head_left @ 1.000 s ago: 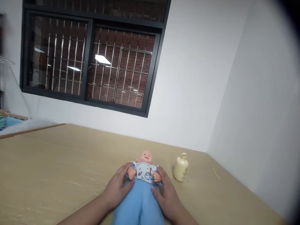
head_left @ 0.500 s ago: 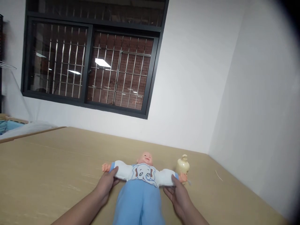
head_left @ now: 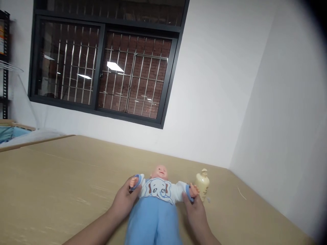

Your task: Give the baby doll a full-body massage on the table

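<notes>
A baby doll lies on its back on the tan table, head toward the wall. It wears blue trousers and a white top with an elephant on the chest. My left hand is closed round the doll's forearm on the left, by the blue cuff. On the other side my right hand grips the doll's other forearm below its cuff. Both doll arms are bent up, their small hands showing above my fingers. A cream pump bottle stands upright just behind the doll's hand on the right.
The tan table reaches back to a white wall with a dark-framed barred window. A thin pale strand lies at the right. Blue items in a wooden-edged box and a black shelf rack are at far left.
The doll's arms were spread straight out; now they are bent up and inward. Both my hands have moved in with them, the left one most. The view has shifted slightly.
</notes>
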### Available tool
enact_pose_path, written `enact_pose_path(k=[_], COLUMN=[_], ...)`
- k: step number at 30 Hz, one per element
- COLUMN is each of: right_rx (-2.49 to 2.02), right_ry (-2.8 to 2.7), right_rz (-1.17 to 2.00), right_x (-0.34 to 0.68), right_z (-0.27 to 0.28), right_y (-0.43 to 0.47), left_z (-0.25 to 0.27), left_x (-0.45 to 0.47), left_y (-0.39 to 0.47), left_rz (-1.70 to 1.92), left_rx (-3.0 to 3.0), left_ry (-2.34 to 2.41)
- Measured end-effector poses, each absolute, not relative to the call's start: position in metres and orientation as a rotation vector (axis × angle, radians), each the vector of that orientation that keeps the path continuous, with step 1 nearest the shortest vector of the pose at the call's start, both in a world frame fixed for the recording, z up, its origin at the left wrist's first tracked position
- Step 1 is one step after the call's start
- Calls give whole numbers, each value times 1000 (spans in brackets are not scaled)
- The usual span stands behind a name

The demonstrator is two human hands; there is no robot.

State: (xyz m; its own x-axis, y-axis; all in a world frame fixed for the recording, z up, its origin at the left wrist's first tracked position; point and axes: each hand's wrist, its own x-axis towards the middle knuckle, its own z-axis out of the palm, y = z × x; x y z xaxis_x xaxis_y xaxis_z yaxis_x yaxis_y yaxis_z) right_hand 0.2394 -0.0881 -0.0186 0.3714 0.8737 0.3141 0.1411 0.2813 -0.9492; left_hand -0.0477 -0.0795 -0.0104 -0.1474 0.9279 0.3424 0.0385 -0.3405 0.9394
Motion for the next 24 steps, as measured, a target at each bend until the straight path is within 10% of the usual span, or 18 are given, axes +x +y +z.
enact_pose_path(k=[24], right_rx=[-1157], right_ry=[-1766], right_rz=[392], right_x=[226], right_z=[-29], right_y=[-104], left_z=[-12], left_x=[-36], left_y=[-96], left_rz=[1445], left_rx=[1957], left_ry=[1152])
